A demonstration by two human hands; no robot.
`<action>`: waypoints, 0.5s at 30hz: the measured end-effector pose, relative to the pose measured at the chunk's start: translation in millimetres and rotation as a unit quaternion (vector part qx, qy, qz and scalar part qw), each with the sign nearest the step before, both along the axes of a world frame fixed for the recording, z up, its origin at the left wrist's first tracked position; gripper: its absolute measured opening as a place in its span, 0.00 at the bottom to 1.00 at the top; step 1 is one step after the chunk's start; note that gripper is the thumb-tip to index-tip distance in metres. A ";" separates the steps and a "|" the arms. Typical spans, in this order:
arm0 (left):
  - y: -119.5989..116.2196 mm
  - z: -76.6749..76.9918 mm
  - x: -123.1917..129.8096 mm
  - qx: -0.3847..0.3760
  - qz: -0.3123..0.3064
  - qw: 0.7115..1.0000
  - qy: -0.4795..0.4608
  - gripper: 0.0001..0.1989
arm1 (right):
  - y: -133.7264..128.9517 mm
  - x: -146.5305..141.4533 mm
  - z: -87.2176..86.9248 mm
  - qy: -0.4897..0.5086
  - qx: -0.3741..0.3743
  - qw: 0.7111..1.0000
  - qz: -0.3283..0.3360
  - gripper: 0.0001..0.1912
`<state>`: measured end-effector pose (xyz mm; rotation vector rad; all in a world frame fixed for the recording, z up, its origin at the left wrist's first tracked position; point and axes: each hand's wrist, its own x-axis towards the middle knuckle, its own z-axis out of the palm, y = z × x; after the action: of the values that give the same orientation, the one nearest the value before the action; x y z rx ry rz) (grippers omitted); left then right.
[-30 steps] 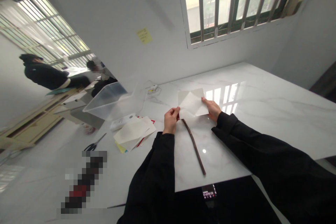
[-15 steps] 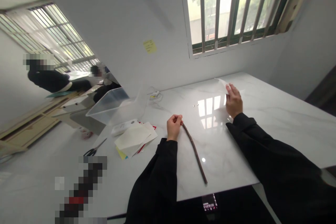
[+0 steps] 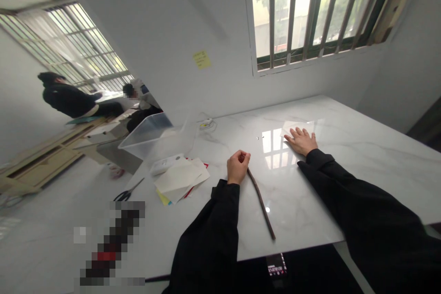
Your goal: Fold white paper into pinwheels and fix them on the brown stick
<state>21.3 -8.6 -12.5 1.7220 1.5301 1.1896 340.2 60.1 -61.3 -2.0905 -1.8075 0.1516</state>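
My left hand point(image 3: 238, 166) is closed at the upper end of a thin, dark brown stick point(image 3: 263, 204). The stick slants down toward the table's front edge, with its top end hidden by my fingers. Off to the right, my right hand point(image 3: 301, 141) is open, fingers spread, lying on a sheet of white paper point(image 3: 299, 126) on the table. Two tiny objects point(image 3: 260, 138), too small to name, lie between my hands.
Left of my left hand are a paper pile point(image 3: 181, 179), a white box point(image 3: 168, 164), a clear plastic bin point(image 3: 148, 135) and scissors point(image 3: 127, 193). A white cable point(image 3: 206, 124) lies by the wall. Below the marble-patterned table's point(image 3: 365, 161) edge a phone point(image 3: 276, 264) shows. Two people sit far left.
My right hand has come down from holding the raised paper and now lies flat on it. My left hand stays at the stick's end. The view has shifted slightly.
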 end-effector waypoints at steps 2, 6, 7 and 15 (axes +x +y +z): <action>-3.5 1.4 4.1 0.010 -0.005 0.999 0.037 0.12 | -1.1 -0.8 0.0 0.006 0.004 1.000 -0.019 0.37; -7.5 4.9 1.3 0.049 -0.015 0.997 0.061 0.05 | -4.5 -1.9 0.6 0.020 0.038 0.998 -0.047 0.39; -8.7 6.8 -4.5 0.065 -0.010 0.996 0.066 0.04 | -4.9 -1.3 1.0 0.024 0.058 0.997 -0.054 0.38; -37.2 23.5 -116.8 0.057 0.214 0.909 0.354 0.33 | -1.3 -3.8 15.0 0.068 0.225 0.972 -0.021 0.28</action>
<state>-95.5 -45.9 11.0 2.0995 2.4066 0.8812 336.4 58.8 -46.3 -1.7498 -1.5413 -0.1147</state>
